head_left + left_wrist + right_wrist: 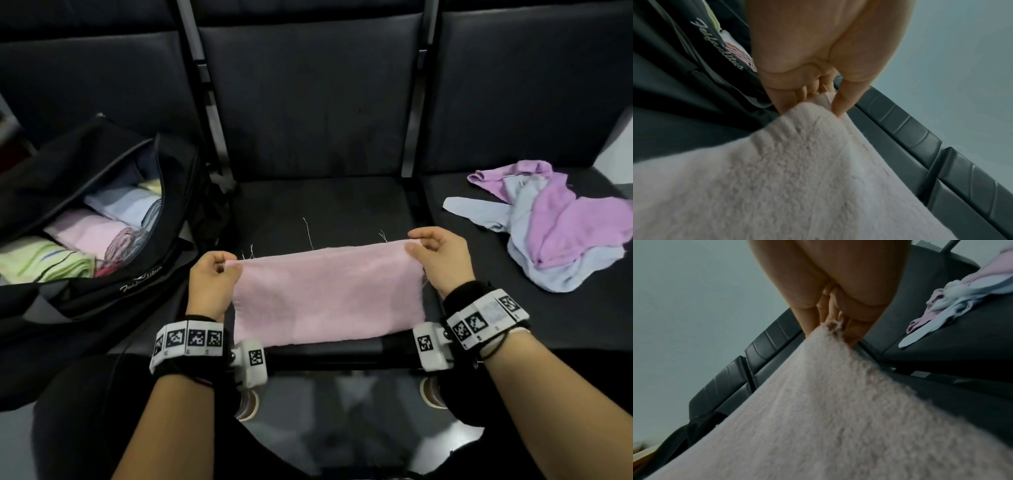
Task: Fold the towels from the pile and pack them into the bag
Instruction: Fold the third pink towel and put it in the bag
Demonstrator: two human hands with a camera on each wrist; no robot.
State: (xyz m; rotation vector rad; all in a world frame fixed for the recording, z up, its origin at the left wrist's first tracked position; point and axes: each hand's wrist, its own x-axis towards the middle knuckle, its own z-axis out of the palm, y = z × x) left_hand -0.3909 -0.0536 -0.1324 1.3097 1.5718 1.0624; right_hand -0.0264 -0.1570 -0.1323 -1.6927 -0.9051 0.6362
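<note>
On the middle seat [322, 202] of a row of dark chairs, a person is holding a pink towel [329, 294] stretched between both hands. The left hand [212, 284] is pinching the far left corner, and the right hand [442, 257] is pinching the far right corner, so the far edge is lifting off the cushion while the near edge is hanging at the seat's front lip.

From overhead, the whole layout is showing: a black bag [102, 219] is lying unzipped on the left seat, with folded towels [89, 233] in green, pink and pale blue sitting inside, and a loose pile [555, 226] of purple and light blue towels is lying on the right seat.

Down at the wrists, the grips are showing closer up. The left thumb and fingers [781, 100] are curling round a bunched corner, with script lettering [719, 47] on the bag passing behind. The right fingers [807, 321] are nipping a frayed corner, with the pile's edge visible beyond.

Loose threads [308, 233] are straying from the towel's far edge, and its surface is looking fuzzy and plain.
</note>
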